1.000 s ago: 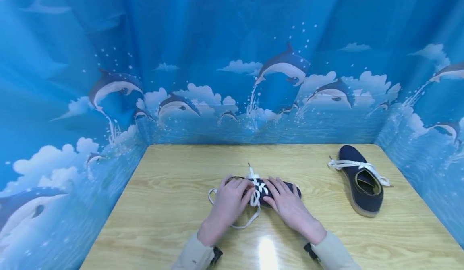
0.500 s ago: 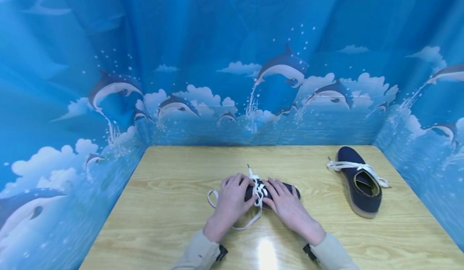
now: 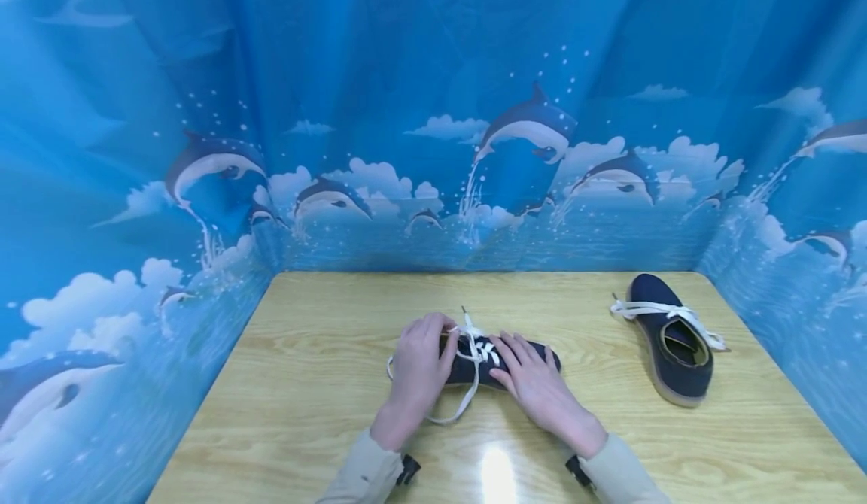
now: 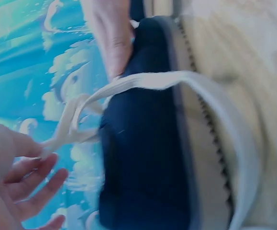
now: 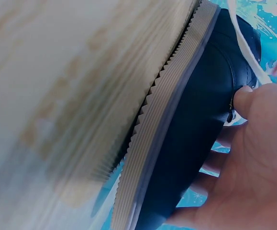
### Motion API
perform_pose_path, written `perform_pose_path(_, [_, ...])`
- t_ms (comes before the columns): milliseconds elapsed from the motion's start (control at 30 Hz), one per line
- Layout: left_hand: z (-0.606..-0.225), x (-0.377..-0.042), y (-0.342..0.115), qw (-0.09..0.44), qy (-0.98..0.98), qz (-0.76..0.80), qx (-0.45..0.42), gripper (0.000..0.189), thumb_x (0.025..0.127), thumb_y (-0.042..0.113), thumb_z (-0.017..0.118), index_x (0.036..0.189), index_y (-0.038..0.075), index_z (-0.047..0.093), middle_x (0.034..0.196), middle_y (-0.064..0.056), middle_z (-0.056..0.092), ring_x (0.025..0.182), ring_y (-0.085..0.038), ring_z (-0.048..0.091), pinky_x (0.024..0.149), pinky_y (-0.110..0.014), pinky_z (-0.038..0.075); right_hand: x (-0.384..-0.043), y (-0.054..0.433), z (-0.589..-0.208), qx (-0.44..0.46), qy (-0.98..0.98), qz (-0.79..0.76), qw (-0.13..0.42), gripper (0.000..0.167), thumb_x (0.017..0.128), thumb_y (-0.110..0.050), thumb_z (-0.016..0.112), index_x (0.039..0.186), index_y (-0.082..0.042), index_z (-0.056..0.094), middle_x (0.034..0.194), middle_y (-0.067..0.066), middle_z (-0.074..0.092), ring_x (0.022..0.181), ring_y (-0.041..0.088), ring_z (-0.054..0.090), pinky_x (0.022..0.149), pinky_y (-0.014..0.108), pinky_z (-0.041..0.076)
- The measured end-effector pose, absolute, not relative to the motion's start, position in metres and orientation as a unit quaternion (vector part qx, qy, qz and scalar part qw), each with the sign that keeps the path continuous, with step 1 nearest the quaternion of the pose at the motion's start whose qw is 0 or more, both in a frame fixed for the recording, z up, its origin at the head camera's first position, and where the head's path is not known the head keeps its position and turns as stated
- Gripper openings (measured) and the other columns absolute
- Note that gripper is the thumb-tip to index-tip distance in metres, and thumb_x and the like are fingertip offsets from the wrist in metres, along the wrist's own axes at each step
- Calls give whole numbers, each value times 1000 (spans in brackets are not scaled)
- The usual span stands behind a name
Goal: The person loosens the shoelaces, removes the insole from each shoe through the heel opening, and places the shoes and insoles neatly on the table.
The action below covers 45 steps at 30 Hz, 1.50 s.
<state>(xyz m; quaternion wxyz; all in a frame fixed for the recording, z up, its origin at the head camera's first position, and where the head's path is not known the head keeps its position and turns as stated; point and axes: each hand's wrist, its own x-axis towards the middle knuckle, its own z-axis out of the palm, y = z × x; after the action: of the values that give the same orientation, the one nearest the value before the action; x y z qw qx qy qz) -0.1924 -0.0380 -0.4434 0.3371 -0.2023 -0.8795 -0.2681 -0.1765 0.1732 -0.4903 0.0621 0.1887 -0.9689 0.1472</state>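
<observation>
A navy shoe (image 3: 460, 372) with a pale ribbed sole lies across the middle of the table, toe to the right. My left hand (image 3: 418, 361) is over its heel end and pinches a strand of the white shoelace (image 4: 152, 81) between thumb and fingertips; in the left wrist view a loop stretches from there to the shoe. The lace's other length drapes over the near side onto the table. My right hand (image 3: 538, 384) rests on the toe part, fingers spread, with the thumb (image 5: 243, 101) by the lacing in the right wrist view. The left hand hides part of the opening.
A second navy shoe (image 3: 685, 376) with its white lace (image 3: 653, 307) tied in a bow stands at the right side of the wooden table (image 3: 325, 384). A blue dolphin-print curtain (image 3: 379, 113) encloses the back and sides.
My left hand has left the middle of the lacing and drawn a strand of shoelace leftward toward the heel, loosening the knot area. The right hand stays in place on the shoe.
</observation>
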Motion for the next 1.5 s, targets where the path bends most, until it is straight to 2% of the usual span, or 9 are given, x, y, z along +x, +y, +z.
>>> perform_pose_path(100, [-435,-191,-44,364,-850,-314,-217,10,90,11,73,98,9,66,93,-2,73,89,-18,71,92,-42,56,-176,174,-491,187,-969,148,65,56,107,-42,46,154,-13,43,155,16,44,143,41,40,107,77,28])
perform_pose_path(200, [-431,-188,-48,358,-838,-331,-247,11,88,9,72,96,8,64,92,-1,74,88,-17,71,96,-46,55,-176,174,-491,185,-969,151,65,56,107,-43,47,154,-13,43,155,16,44,143,41,40,108,77,27])
perform_pose_path(400, [-438,-180,-52,258,-885,-300,-246,19,85,14,72,101,11,61,81,3,71,74,-12,69,99,-47,53,-177,174,-492,186,-969,151,62,56,107,-44,46,154,-13,43,156,16,44,143,41,40,108,77,27])
perform_pose_path(567, [-444,-180,-50,183,-929,-240,-214,31,90,27,75,116,14,63,99,2,71,91,-17,69,101,-50,50,-176,173,-491,186,-969,151,62,57,107,-44,46,154,-13,42,156,16,43,143,41,39,108,77,27])
perform_pose_path(633, [-444,-181,-48,172,-937,-216,-214,34,89,31,78,116,15,64,107,0,69,100,-20,68,102,-50,49,-176,174,-491,188,-968,152,63,56,107,-44,46,154,-13,43,156,17,43,143,41,39,107,77,27])
perform_pose_path(767, [-444,-183,-42,165,-944,-177,-224,34,86,35,81,111,17,66,111,-1,66,107,-24,66,101,-50,49,-176,174,-490,191,-968,151,64,55,107,-43,46,153,-12,43,155,17,43,143,41,40,106,78,28])
perform_pose_path(1033, [-450,-185,-30,180,-948,-181,-189,22,87,32,80,99,19,68,107,1,68,103,-22,66,100,-46,50,-176,173,-490,190,-968,149,62,56,107,-43,46,154,-13,43,155,17,44,143,41,40,106,77,29])
perform_pose_path(1300, [-437,-187,-37,298,-896,-251,-214,13,91,22,77,97,14,70,95,0,73,93,-20,71,97,-46,54,-176,172,-490,190,-968,151,65,55,107,-42,47,153,-13,43,155,17,44,142,41,40,107,77,29])
perform_pose_path(1500, [-420,-183,-42,348,-853,-316,-229,11,93,13,74,101,7,69,96,-5,75,92,-20,73,102,-47,52,-176,173,-489,188,-969,151,57,56,107,-43,46,154,-13,42,156,16,43,143,41,39,107,77,28])
